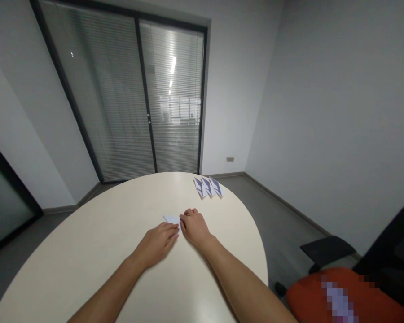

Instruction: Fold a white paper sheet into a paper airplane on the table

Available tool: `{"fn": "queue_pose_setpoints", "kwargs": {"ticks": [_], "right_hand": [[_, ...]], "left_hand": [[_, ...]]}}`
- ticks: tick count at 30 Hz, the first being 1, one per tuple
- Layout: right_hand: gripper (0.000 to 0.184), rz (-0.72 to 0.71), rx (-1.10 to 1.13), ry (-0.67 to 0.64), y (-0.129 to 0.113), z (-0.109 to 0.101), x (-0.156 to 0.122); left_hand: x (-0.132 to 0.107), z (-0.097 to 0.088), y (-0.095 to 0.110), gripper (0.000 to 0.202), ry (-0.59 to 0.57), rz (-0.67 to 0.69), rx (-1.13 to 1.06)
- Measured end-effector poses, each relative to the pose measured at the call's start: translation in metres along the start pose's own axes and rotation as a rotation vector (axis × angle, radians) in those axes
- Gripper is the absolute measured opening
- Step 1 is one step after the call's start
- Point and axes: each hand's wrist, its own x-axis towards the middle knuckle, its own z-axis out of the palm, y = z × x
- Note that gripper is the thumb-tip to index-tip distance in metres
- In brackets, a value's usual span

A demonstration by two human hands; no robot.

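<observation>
A small piece of folded white paper (171, 219) lies on the round table, partly covered by my hands. My left hand (160, 242) has its fingers pressed together on the paper's near edge, holding it against the tabletop. At the paper's right end, the curled fingers of my right hand (194, 226) close on it; the fingertips are partly hidden. Farther back and to the right, several folded paper pieces (208, 187), white with bluish-purple shading, lie side by side in an overlapping row.
The cream round table (97, 251) has its curved edge at the far side and right. An office chair with an orange seat (306, 289) and black armrest (328, 250) stands at the right. Beyond the table is a glass partition with blinds (114, 103).
</observation>
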Motion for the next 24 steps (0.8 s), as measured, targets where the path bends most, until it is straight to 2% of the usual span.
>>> {"fn": "queue_pose_setpoints", "kwargs": {"ticks": [6,12,24], "right_hand": [[0.047,0.000,0.096,-0.051,-0.002,0.009,-0.005],[0.056,0.042,0.165,-0.145,0.008,0.002,-0.004],[0.051,-0.006,0.241,-0.018,0.017,0.016,0.004]], "left_hand": [[0.001,0.007,-0.011,0.040,0.061,-0.166,0.084],[0.004,0.018,-0.018,0.041,0.095,-0.241,0.160],[0.006,0.028,-0.023,0.056,0.070,-0.315,0.218]]}}
